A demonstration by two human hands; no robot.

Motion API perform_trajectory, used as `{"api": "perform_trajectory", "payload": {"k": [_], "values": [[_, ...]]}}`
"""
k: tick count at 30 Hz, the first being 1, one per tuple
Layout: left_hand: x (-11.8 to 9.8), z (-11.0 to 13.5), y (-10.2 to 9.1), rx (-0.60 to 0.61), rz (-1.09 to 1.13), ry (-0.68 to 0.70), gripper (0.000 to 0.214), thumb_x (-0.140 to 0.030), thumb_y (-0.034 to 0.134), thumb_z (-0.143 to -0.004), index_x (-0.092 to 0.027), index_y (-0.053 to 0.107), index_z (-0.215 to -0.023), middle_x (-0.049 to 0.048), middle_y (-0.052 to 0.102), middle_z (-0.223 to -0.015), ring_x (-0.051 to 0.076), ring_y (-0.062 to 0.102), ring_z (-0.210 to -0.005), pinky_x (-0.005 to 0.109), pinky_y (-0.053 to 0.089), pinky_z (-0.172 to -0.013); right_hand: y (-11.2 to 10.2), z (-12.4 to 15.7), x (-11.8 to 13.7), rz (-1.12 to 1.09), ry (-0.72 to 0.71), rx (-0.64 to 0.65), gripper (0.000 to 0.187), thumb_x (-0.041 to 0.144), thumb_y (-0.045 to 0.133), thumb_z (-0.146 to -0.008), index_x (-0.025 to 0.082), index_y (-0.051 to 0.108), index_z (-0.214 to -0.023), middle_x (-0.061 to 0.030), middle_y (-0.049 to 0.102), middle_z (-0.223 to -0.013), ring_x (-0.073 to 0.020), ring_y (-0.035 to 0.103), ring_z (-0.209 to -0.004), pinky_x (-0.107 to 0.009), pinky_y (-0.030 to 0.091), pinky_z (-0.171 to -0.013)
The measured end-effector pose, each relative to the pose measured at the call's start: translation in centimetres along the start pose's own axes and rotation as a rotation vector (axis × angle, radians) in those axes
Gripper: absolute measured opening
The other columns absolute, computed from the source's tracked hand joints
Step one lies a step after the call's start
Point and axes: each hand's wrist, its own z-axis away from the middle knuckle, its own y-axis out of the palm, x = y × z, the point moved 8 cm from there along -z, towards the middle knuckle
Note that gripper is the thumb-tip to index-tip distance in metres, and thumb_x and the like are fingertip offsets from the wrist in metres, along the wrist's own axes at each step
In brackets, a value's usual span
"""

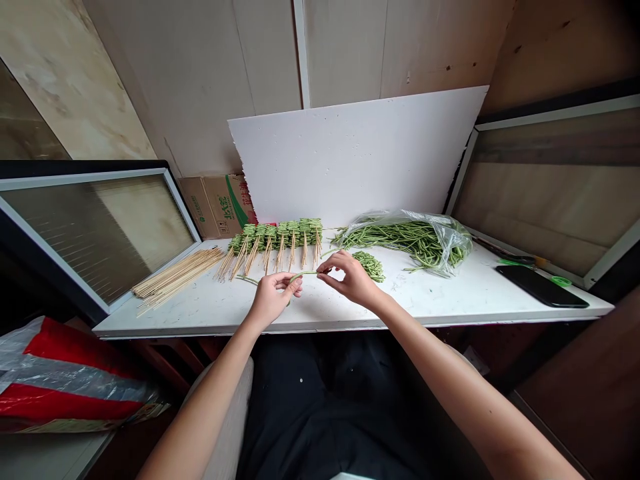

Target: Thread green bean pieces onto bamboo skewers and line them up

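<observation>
A long green bean (pixel 303 273) stretches between my two hands above the table's front edge. My left hand (pixel 274 295) is closed around its left part, and one end sticks out to the left. My right hand (pixel 349 275) pinches the bean further right; a small dark thing shows at its fingertips, too small to name. Just behind the right hand lies a pile of short cut bean pieces (pixel 369 265). Beyond the left hand, several skewers of green bean pieces (pixel 283 233) lie in a row with their sticks toward me.
Loose bamboo skewers (pixel 177 275) lie on the white table (pixel 425 303) at left. A clear plastic bag of long beans (pixel 407 239) sits at the back right. A black phone (pixel 541 285) rests at right. A white foam board (pixel 350 157) and a cardboard box (pixel 216 205) stand behind.
</observation>
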Motion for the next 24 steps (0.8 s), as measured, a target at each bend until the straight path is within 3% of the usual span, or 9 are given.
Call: {"api": "perform_trajectory", "payload": {"k": [4,8,14,17,20,24], "values": [[-1.1,0.6,0.7,0.022,-0.032,0.049,0.045,-0.053,0.078,-0.091,-0.014,0.079,-0.115,0.0096,0.081,-0.089,0.024,0.079,-0.078,0.036,0.062,-0.082,1.2,0.2,1.5,0.005,-0.102,0.054,0.021,0.043,0.066,-0.104,0.024,0.075,-0.105,-0.0084,0.074,-0.094,-0.0261,0.061,-0.094,-0.041,0.050,-0.089],[-1.2,0.8,1.0,0.012,-0.014,0.035,0.041,-0.054,0.075,-0.093,-0.014,0.082,-0.099,0.0083,0.079,-0.078,0.023,0.077,-0.073,0.034,0.061,-0.079,1.9,0.5,2.3,0.007,-0.174,0.029,0.018,0.039,0.065,-0.105,0.023,0.074,-0.108,-0.0084,0.073,-0.093,-0.0261,0.059,-0.093,-0.041,0.051,-0.085],[-1.1,0.7,1.3,0.059,0.058,-0.008,0.038,-0.051,0.079,-0.089,-0.013,0.082,-0.096,0.0077,0.078,-0.077,0.022,0.076,-0.069,0.034,0.061,-0.075,1.8,0.8,2.7,0.021,-0.218,-0.052,0.008,0.026,0.063,-0.105,0.024,0.071,-0.105,-0.0080,0.071,-0.093,-0.0260,0.057,-0.092,-0.042,0.051,-0.084],[-1.7,0.9,1.8,0.097,0.021,0.016,0.032,-0.046,0.078,-0.091,-0.014,0.080,-0.091,0.0074,0.078,-0.076,0.022,0.075,-0.073,0.034,0.060,-0.078,1.8,0.9,3.0,0.035,-0.232,-0.071,0.015,0.013,0.061,-0.102,0.024,0.070,-0.101,-0.0077,0.071,-0.094,-0.0264,0.055,-0.094,-0.043,0.051,-0.085],[-2.2,1.1,2.2,0.118,-0.011,0.064,0.028,-0.041,0.075,-0.093,-0.015,0.079,-0.083,0.0069,0.078,-0.075,0.022,0.074,-0.077,0.034,0.058,-0.083,1.6,1.0,3.0,-0.015,-0.208,-0.122,0.022,0.005,0.060,-0.095,0.025,0.070,-0.094,-0.0064,0.071,-0.088,-0.0272,0.055,-0.096,-0.044,0.050,-0.085],[-2.3,1.2,2.4,0.130,-0.025,0.141,0.035,-0.040,0.072,-0.096,-0.016,0.076,-0.071,0.0070,0.077,-0.074,0.021,0.072,-0.078,0.033,0.055,-0.084,1.6,1.1,2.5,-0.146,-0.121,-0.175,0.020,0.007,0.065,-0.092,0.025,0.072,-0.086,-0.0045,0.071,-0.080,-0.0271,0.057,-0.096,-0.045,0.050,-0.088]]}}
